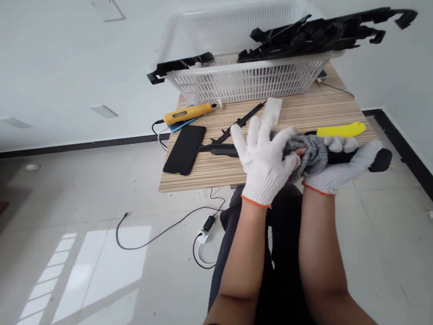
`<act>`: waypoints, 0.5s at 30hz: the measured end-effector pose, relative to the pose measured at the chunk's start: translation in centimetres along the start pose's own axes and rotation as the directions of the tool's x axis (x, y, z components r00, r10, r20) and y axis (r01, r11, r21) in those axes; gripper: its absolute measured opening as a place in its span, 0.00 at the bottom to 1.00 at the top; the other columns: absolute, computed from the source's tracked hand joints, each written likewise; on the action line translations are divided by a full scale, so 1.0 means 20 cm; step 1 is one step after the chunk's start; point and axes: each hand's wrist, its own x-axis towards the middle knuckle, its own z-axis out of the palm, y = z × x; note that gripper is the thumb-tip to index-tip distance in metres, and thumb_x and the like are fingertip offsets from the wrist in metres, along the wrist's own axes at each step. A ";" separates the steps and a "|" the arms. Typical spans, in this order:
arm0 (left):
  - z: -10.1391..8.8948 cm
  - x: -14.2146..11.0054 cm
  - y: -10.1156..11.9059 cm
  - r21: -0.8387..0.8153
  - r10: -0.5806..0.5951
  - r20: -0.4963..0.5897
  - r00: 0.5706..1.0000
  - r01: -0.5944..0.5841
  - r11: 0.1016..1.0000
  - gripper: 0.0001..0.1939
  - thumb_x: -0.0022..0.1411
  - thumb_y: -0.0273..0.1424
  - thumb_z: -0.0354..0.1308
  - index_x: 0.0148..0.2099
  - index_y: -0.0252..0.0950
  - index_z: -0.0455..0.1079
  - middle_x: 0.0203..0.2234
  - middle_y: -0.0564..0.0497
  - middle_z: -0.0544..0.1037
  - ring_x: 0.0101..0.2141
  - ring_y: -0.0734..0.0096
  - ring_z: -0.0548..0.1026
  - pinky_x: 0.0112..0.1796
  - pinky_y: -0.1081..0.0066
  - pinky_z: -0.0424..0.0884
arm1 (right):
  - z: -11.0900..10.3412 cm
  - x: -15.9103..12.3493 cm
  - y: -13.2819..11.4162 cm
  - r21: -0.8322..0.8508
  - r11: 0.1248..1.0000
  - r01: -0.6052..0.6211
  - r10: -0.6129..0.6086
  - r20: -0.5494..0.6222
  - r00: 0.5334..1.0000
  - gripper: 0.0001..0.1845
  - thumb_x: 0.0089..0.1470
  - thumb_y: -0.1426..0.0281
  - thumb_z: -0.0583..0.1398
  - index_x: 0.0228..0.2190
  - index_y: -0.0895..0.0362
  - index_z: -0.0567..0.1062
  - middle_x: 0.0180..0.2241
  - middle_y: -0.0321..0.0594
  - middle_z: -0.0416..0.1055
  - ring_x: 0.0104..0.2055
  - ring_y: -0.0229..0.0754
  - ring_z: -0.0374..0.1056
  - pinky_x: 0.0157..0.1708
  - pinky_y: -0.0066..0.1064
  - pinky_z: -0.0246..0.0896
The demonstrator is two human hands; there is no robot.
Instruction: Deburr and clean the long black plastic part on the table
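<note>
Cloth (315, 159), grey and bunched, sits right of centre in the frame, wrapped about a long black part (380, 160), and we're right on it! Our left hand (265, 159) has its fingers fanned out, thumb side against the cloth; whether it truly pinches, we cannot tell. Our right hand (340, 172) is curled firmly around the black part toward its right end.

Now, handling: the cloth looks soft, light and forgiving, happy to be grabbed anywhere. The black part looks stiff and fairly light, perhaps plastic, maybe slick under knit gloves; we'd favour a grip near the end, clear of the cloth.

And the count! Two white gloves, one cloth, one black part in hand, its left stretch partly hidden. At centre, one phone (185, 150), one caliper (241, 122), one yellow corded tool (188, 114) and one small white piece (273, 110); to the right, one yellow handle (341, 130). Top of frame, one white basket (246, 81): one black piece (182, 63) at its left, and a black heap (304, 37) at its right too tangled for us to count.
</note>
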 end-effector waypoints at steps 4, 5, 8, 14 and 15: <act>-0.10 0.01 -0.06 0.076 -0.162 -0.176 0.971 0.178 0.981 0.38 0.44 0.35 0.75 0.59 0.48 0.73 0.72 0.48 0.56 0.73 0.32 0.38 0.69 0.35 0.29 | -0.10 0.12 -0.08 0.167 0.986 0.003 0.002 -0.028 1.000 0.27 0.63 0.54 0.58 0.19 0.52 0.57 0.17 0.26 0.46 0.17 0.33 0.57 0.22 0.27 0.66; -0.13 0.01 -0.08 0.089 -0.200 -0.227 0.953 0.225 0.970 0.42 0.43 0.35 0.75 0.62 0.48 0.71 0.73 0.48 0.53 0.73 0.31 0.35 0.69 0.35 0.30 | -0.13 0.15 -0.11 0.176 0.984 0.005 0.000 -0.029 1.000 0.26 0.63 0.55 0.57 0.18 0.52 0.56 0.16 0.26 0.46 0.16 0.33 0.57 0.20 0.27 0.65; -0.21 0.00 -0.17 0.041 -0.281 -0.310 0.909 0.308 0.951 0.48 0.45 0.34 0.73 0.69 0.47 0.63 0.74 0.46 0.52 0.73 0.32 0.39 0.69 0.36 0.39 | -0.22 0.24 -0.18 0.131 0.991 0.024 -0.023 -0.010 1.000 0.28 0.64 0.52 0.56 0.18 0.52 0.57 0.15 0.26 0.46 0.15 0.36 0.58 0.15 0.30 0.60; -0.28 -0.02 -0.31 -0.350 -0.409 -0.173 0.896 0.332 0.876 0.29 0.53 0.31 0.69 0.59 0.41 0.74 0.55 0.45 0.78 0.57 0.53 0.74 0.61 0.56 0.69 | -0.24 0.26 -0.26 0.081 0.988 0.128 -0.127 -0.016 0.992 0.31 0.69 0.51 0.49 0.17 0.52 0.54 0.15 0.29 0.48 0.14 0.38 0.57 0.10 0.32 0.57; -0.28 -0.02 -0.32 -0.398 -0.420 -0.159 0.893 0.332 0.855 0.23 0.54 0.32 0.68 0.53 0.39 0.77 0.49 0.45 0.81 0.52 0.56 0.77 0.56 0.59 0.73 | -0.24 0.26 -0.26 0.073 0.987 0.144 -0.142 -0.033 0.989 0.31 0.70 0.52 0.48 0.17 0.52 0.54 0.15 0.29 0.48 0.15 0.37 0.57 0.10 0.30 0.57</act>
